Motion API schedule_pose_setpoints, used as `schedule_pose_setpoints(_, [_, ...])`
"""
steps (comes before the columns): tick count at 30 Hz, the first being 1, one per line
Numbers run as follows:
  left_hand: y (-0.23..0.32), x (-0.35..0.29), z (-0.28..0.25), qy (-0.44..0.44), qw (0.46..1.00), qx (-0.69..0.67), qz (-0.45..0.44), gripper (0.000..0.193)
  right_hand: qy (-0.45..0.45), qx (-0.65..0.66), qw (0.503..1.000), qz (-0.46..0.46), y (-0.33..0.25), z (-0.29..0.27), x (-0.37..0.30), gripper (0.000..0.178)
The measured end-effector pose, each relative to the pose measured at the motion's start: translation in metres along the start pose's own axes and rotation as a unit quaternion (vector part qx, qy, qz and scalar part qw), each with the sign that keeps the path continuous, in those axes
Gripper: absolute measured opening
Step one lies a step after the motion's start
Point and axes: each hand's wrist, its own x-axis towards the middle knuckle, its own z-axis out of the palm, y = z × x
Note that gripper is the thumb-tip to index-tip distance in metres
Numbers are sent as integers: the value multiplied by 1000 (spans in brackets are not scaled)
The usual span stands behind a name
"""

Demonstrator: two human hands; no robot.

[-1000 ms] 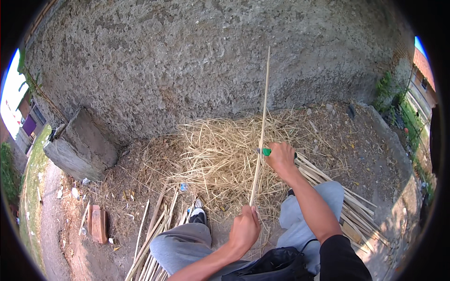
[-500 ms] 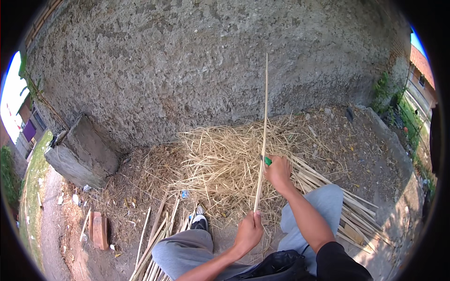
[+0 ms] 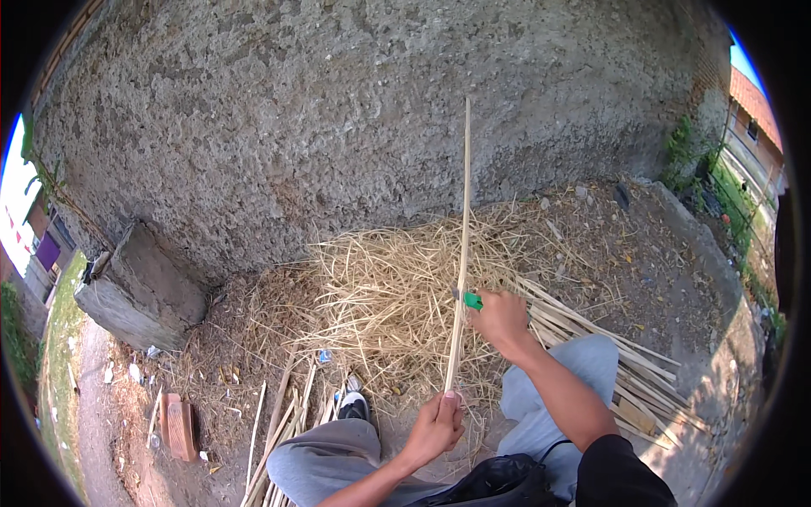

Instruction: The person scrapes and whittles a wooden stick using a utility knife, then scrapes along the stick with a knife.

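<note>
My left hand (image 3: 434, 433) is closed on the lower end of a long, pale bamboo strip (image 3: 465, 198). The strip points up and away, its far tip in front of the wall. Partway along it, my right hand (image 3: 502, 323) grips a small green-handled tool (image 3: 473, 301); its short dark head meets the strip, and its exact kind is hard to make out. Beneath both hands lies a wide heap of thin, curled bamboo shavings (image 3: 376, 304).
A rough grey wall (image 3: 338, 110) rises behind the heap. Bamboo strips (image 3: 629, 384) lie by my right knee, and more strips (image 3: 274, 448) by my left leg. A concrete block (image 3: 152, 279) and reddish bricks (image 3: 177, 428) sit at left.
The green-handled tool and my right hand have shifted slightly down the strip toward my left hand, showing more of the green handle. The strip and left hand sit a little further left.
</note>
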Motion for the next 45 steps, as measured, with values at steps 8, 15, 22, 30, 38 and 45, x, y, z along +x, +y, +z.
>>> schedule_pose_setpoints(8, [0,-2,-5,11,999,37,35,34,-233,146,959,71,-2,-20,2,17])
schedule_pose_setpoints(15, [23,-11,-4,-16,997,-57,-48,37,-372,322,863,110,2,-22,7,24])
schedule_pose_setpoints(22, [26,-11,-7,-37,987,-132,-80,38,-200,132,971,13,-21,-33,-13,19])
schedule_pose_setpoints(30, [21,-8,-5,-8,992,-98,-74,39,-188,53,981,-6,-25,-50,-30,19])
schedule_pose_setpoints(38, [20,-8,2,-12,994,-102,-45,34,-180,7,984,-11,-22,-42,-51,19])
schedule_pose_setpoints(45, [18,-8,12,7,996,-82,-39,33,-262,-4,965,-1,-35,-58,-58,19])
